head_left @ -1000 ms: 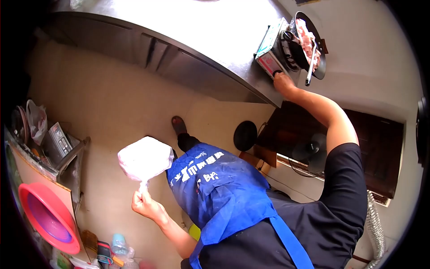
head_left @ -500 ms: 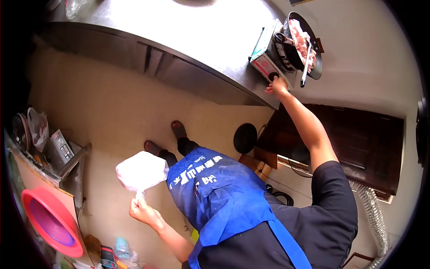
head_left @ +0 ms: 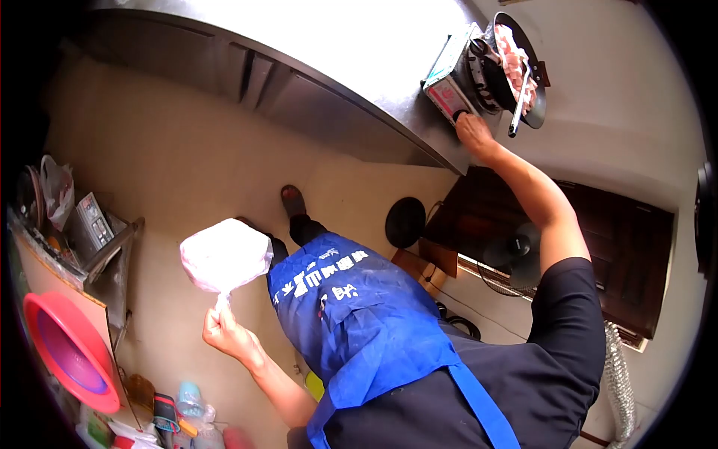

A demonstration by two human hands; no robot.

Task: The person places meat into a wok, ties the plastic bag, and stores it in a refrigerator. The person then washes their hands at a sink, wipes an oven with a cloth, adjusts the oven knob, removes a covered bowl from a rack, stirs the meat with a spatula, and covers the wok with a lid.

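Observation:
My left hand point(head_left: 230, 337) is closed around the gathered neck of a full plastic bag point(head_left: 226, 254), its contents white to pale pink. The bag stands up above the fist, over the floor. At the counter's right end, my right hand point(head_left: 475, 135) grips the dark knob point(head_left: 459, 116) on the front of a portable gas stove point(head_left: 447, 91). A black wok point(head_left: 537, 112) rests on the stove, with sliced pale-pink meat point(head_left: 513, 60) inside. Across the meat lies a utensil with a metal shaft and black handle end point(head_left: 513, 129).
The stainless steel counter point(head_left: 336, 52) runs along the top. On the left are a red basin point(head_left: 56, 307) and a shelf with a white plastic bag point(head_left: 57, 191). Right of my feet stand a black round object point(head_left: 406, 222), a fan point(head_left: 516, 247) and a dark wooden door point(head_left: 598, 254).
My right hand's fingers, partly spread beside the knob before, are now closed on it. The whole view has shifted slightly; the left hand still holds the bag.

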